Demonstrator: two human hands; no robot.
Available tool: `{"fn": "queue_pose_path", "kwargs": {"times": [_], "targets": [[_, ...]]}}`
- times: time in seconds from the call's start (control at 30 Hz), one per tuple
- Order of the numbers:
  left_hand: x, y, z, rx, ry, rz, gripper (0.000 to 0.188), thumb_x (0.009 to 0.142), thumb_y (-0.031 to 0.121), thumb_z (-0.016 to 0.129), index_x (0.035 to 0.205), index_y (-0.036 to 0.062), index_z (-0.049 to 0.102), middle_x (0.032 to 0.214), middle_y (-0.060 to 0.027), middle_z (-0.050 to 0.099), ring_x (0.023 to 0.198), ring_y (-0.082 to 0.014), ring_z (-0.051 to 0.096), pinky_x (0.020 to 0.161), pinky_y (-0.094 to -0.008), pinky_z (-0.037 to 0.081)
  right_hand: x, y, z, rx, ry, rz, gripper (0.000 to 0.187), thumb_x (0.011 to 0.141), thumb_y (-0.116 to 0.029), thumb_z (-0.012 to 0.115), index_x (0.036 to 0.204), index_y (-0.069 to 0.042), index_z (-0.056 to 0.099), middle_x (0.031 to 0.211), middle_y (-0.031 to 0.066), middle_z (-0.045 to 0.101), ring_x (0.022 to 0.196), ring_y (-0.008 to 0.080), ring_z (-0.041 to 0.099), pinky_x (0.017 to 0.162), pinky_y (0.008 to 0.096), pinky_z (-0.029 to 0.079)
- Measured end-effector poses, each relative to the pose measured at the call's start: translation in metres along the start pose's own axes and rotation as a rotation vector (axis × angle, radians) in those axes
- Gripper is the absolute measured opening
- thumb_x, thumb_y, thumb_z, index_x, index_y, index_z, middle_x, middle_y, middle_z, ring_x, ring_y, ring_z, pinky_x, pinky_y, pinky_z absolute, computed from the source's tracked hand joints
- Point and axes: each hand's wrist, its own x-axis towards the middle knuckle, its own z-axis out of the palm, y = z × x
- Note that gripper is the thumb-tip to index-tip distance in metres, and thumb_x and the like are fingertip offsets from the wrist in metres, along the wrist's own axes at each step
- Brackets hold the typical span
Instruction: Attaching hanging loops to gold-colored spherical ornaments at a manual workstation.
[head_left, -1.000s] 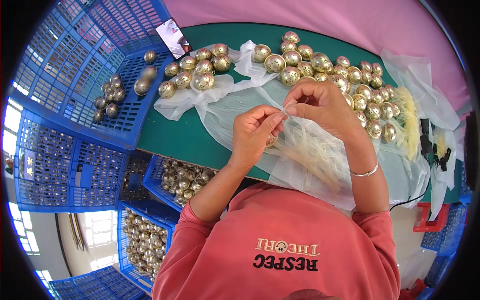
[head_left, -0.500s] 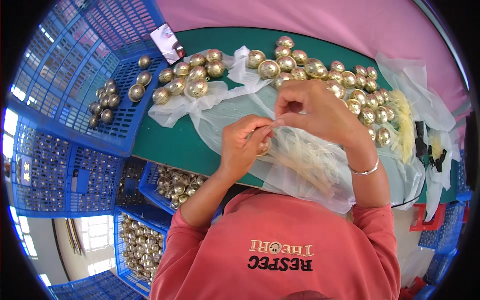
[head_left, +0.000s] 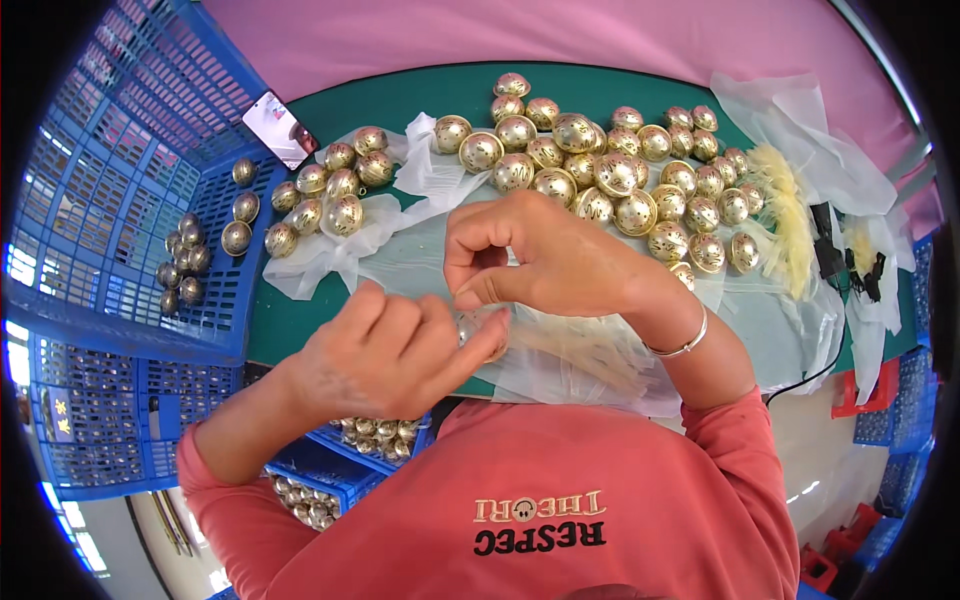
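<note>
My left hand (head_left: 385, 355) is raised over the front of the table with its fingers curled, its index finger reaching toward my right hand. Just above it, my right hand (head_left: 550, 255) has thumb and index finger pinched together; anything between them is too thin to see. Partly hidden behind my left fingertips lies a gold ball (head_left: 497, 338). A bundle of pale, thin strands (head_left: 585, 345) rests beside it on translucent white sheeting (head_left: 430, 255). Gold balls with dark markings (head_left: 615, 173) are crowded beyond my right hand.
A blue basket (head_left: 215, 320) holding several balls stands at the left, a phone (head_left: 279, 130) at its edge. More gold balls (head_left: 344, 214) sit nearby. Yellow feathery trim (head_left: 785, 215) and black clips (head_left: 828, 250) lie right. Filled crates (head_left: 345, 485) stand below the table.
My hands have come up and leftward from the ball, and my left hand has turned with its back showing. The view has shifted, so the table things appear farther left.
</note>
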Motion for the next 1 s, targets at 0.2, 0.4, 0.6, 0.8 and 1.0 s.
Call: {"fn": "queue_pose_path", "kwargs": {"times": [0.2,0.4,0.6,0.8,1.0], "targets": [[-0.003,-0.003,0.003,-0.04,-0.266,-0.07,0.005,0.079,0.01,0.065,0.077,0.0072,0.061,0.067,-0.0008,0.043,0.057,-0.0141,0.043,0.052,-0.0306,0.029,0.005,0.019,0.016,0.138,0.093,-0.002,0.01,0.078,0.0,0.068,0.079,0.001,0.058,0.078,0.0016,0.056,0.074,0.01,0.051,0.069,0.0262,0.042],[-0.045,-0.015,0.014,-1.518,-0.155,-0.878,0.009,0.078,0.005,0.071,0.083,-0.0008,0.067,0.079,-0.0052,0.055,0.077,-0.0179,0.058,0.065,-0.031,0.044,0.014,0.026,0.059,0.285,0.188,0.186,0.009,0.082,-0.003,0.065,0.08,-0.001,0.057,0.078,-0.001,0.053,0.074,0.0071,0.047,0.067,0.025,0.04],[-0.084,0.038,0.057,-1.757,0.588,-1.352,0.014,0.08,-0.001,0.072,0.094,-0.0046,0.071,0.088,-0.0106,0.065,0.078,-0.0134,0.061,0.071,-0.0261,0.05,0.027,0.035,0.078,0.186,0.284,0.184,0.008,0.083,-0.004,0.064,0.082,0.0,0.057,0.08,0.0037,0.055,0.072,0.011,0.049,0.067,0.0264,0.041],[-0.08,0.072,0.085,-1.447,0.894,-1.498,0.016,0.079,-0.006,0.07,0.095,-0.0038,0.072,0.09,-0.0126,0.067,0.067,-0.0143,0.063,0.057,-0.025,0.052,0.029,0.059,0.096,0.022,0.336,0.069,0.007,0.082,0.001,0.064,0.083,0.0,0.057,0.082,0.0064,0.054,0.073,0.0148,0.052,0.066,0.029,0.043],[-0.084,0.073,0.086,-0.892,0.573,-1.366,0.012,0.079,-0.004,0.071,0.091,-0.002,0.071,0.088,-0.0122,0.069,0.072,-0.015,0.066,0.062,-0.024,0.053,0.028,0.069,0.104,-0.15,0.403,-0.004,0.01,0.08,0.003,0.066,0.086,0.001,0.059,0.082,0.0081,0.055,0.073,0.0152,0.056,0.066,0.0291,0.045]]}}
